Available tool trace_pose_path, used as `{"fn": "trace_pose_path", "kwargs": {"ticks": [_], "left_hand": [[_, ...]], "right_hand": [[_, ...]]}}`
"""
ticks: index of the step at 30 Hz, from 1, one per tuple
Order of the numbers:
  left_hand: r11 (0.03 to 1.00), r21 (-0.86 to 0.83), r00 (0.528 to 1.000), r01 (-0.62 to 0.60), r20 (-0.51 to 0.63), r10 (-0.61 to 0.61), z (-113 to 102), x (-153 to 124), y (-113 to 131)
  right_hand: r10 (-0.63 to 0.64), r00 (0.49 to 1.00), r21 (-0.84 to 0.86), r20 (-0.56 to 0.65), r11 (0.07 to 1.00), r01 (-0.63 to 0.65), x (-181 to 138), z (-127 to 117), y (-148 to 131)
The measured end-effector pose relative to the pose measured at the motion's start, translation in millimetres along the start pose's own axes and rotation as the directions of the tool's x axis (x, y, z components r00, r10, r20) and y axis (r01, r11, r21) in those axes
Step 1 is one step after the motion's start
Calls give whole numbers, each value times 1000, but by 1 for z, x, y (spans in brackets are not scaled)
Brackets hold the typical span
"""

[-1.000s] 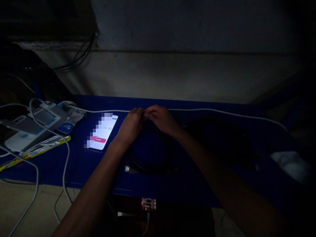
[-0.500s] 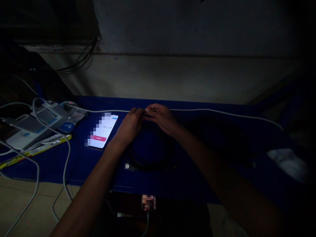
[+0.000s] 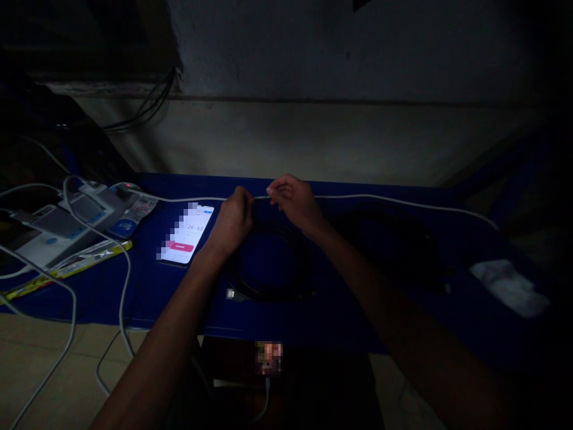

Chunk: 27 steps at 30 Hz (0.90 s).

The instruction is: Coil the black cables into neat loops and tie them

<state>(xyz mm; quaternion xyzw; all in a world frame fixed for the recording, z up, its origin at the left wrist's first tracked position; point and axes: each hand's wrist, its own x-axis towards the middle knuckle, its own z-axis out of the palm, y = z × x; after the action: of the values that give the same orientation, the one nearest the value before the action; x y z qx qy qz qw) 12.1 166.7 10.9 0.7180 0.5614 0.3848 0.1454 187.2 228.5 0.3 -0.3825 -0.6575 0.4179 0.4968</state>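
Note:
My left hand (image 3: pixel 233 216) is closed, thumb and fingers pressed together, at the far left side of a black coiled cable (image 3: pixel 273 294). What it grips is too dark and small to make out. To its right, my right hand (image 3: pixel 293 202) has its fingers curled in a pinch, with nothing in it that I can name. A thin pale line shows in the gap between the hands, where the white cord (image 3: pixel 371 196) also runs behind them. The coil lies on the blue table (image 3: pixel 215 319), with a small metal plug (image 3: pixel 230 294) at its front left.
Left of my hands lies a lit phone (image 3: pixel 185 236). Farther left are a white power strip (image 3: pixel 58 236) with cords, a blue packet (image 3: pixel 123 227) and a yellow wrapper (image 3: pixel 76 266). At right are a dark coil (image 3: pixel 385 239) and a crumpled white cloth (image 3: pixel 510 286). A wall (image 3: pixel 335 137) stands behind.
My hands were together above the coil and have moved apart, leaving a small gap. The right hand has lifted slightly. The view has shifted a little.

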Motion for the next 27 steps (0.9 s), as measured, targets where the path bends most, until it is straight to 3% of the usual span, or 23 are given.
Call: {"fn": "trace_pose_path", "kwargs": {"ticks": [5,8,11,18,27], "left_hand": [[997,-19,996,74,43,-73,-3,0,3],[996,80,983,48,171,-61,-8,-1,5],[988,147,952,45,295,-87,-14,-3,6],[988,155,910,-23,412,-44,-18,-4,-1],[978,11,927,-208,320,194,1,-6,-12]], "right_hand": [[-31,993,-233,114,971,57,-11,-8,0],[-79,981,-478,175,865,155,-24,-12,2],[-68,978,-603,199,778,177,-32,-15,-1],[-64,980,-645,190,744,173,-33,-19,-10],[-77,980,-644,182,744,178,-32,-20,-7]]}}
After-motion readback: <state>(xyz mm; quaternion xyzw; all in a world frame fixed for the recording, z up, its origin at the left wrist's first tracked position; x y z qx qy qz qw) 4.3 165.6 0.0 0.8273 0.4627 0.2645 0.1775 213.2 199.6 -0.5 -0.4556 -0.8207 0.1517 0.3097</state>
